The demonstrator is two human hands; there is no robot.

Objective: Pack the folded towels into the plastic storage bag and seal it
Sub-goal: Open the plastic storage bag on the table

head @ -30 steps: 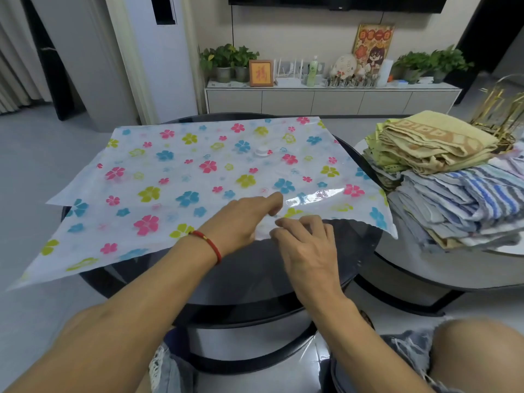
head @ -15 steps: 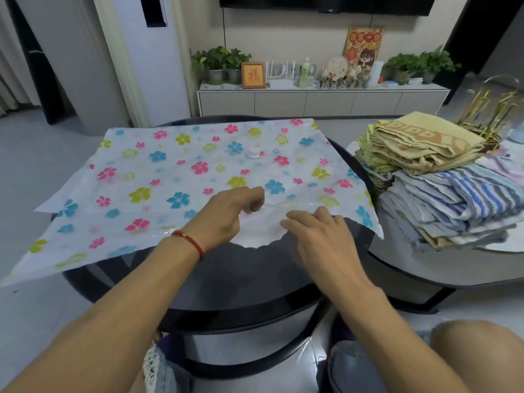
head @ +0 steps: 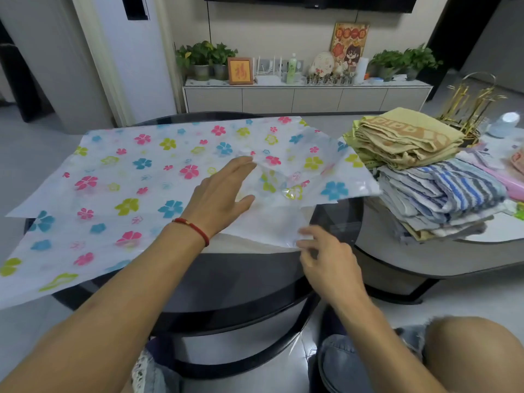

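A translucent plastic storage bag [head: 136,177] printed with pink, blue and green flowers lies spread over a round black glass table [head: 255,282]. Its near edge is parted into two layers. My left hand [head: 221,197], with a red cord on the wrist, lies flat with fingers apart in the opening, its fingertips pushing the flowered top layer up. My right hand [head: 326,259] pinches the near edge of the plain lower layer. The folded towels [head: 436,191] are stacked on a second table to the right, with striped blue ones below and a tan and yellow one [head: 405,137] on top.
The towel stack touches the bag's right edge. A gold wire ornament [head: 470,109] stands behind the towels. A low white cabinet [head: 306,95] with plants and frames runs along the far wall. My bare knee [head: 479,353] is at the lower right.
The bag's near edge has come apart into two layers. My left hand moved forward and lifted the top layer; my right hand drew the lower layer toward me and rightward.
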